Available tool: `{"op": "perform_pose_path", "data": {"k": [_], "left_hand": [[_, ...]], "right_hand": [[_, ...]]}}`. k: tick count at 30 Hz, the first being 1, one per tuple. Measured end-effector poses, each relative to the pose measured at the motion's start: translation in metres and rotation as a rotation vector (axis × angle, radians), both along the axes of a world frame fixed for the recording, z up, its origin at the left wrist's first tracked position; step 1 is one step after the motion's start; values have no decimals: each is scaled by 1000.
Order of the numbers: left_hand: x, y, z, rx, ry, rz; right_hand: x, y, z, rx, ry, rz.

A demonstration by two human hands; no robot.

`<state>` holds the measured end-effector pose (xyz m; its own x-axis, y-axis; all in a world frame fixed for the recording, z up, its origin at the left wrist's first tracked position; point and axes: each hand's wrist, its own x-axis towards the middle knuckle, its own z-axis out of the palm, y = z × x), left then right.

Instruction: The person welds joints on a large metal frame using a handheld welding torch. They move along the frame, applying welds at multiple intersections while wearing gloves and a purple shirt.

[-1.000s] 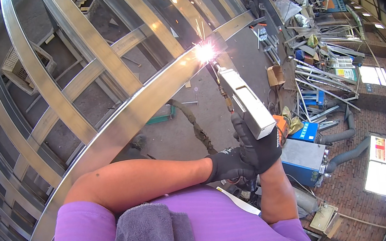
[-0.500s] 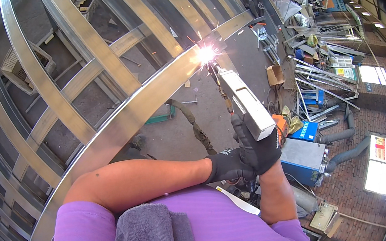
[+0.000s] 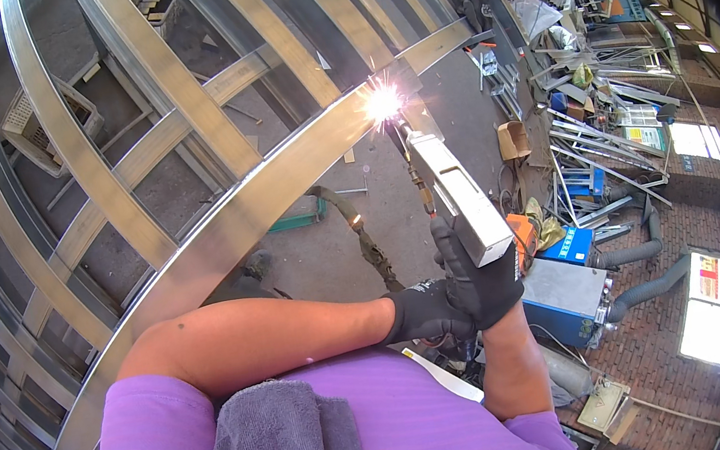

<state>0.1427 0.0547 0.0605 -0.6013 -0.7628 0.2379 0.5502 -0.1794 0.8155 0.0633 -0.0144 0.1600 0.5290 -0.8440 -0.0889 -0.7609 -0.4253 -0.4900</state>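
Observation:
In a black glove, my right hand [image 3: 484, 288] is closed around the rear of a white, boxy welding gun [image 3: 457, 192] with a slim metal nozzle and a brass-coloured side fitting. My left hand [image 3: 429, 311], gloved too, reaches across my body and presses against the right hand from below. Its fingers are mostly hidden, so its grip is unclear. A glaring weld spot [image 3: 384, 102] throws sparks at the nozzle tip, on the edge of a large frame of shiny metal bars [image 3: 270, 182]. The glare hides the joint itself.
A plastic crate [image 3: 52, 127] stands on the floor beyond the bars. Below the frame hangs a dark, ragged hose or strap [image 3: 367, 242]. Blue machine boxes [image 3: 557, 300], a cardboard box [image 3: 513, 141] and heaped metal profiles [image 3: 600, 152] fill the right side by a brick wall.
The gun and its weld spot have shifted very slightly left. The sparks spread differently, and a small bright glint now shows on the ragged hose or strap. The frame stays still.

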Motion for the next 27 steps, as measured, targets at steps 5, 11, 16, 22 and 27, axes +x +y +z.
{"op": "perform_pose_path", "data": {"k": [5, 11, 16, 22, 27], "left_hand": [[-2, 1, -2, -33, -24, 15], [-6, 2, -7, -23, -6, -13], [-6, 3, -5, 12, 34, -23], [-2, 3, 1, 30, 37, -31], [-18, 5, -14, -65, 121, 38]], "right_hand": [[1, 1, 0, -20, -15, 12], [2, 3, 3, 39, -36, -45], [3, 5, 4, 65, -48, -83], [0, 6, 0, 38, -51, -88], [-3, 6, 1, 47, -10, -98]]}}
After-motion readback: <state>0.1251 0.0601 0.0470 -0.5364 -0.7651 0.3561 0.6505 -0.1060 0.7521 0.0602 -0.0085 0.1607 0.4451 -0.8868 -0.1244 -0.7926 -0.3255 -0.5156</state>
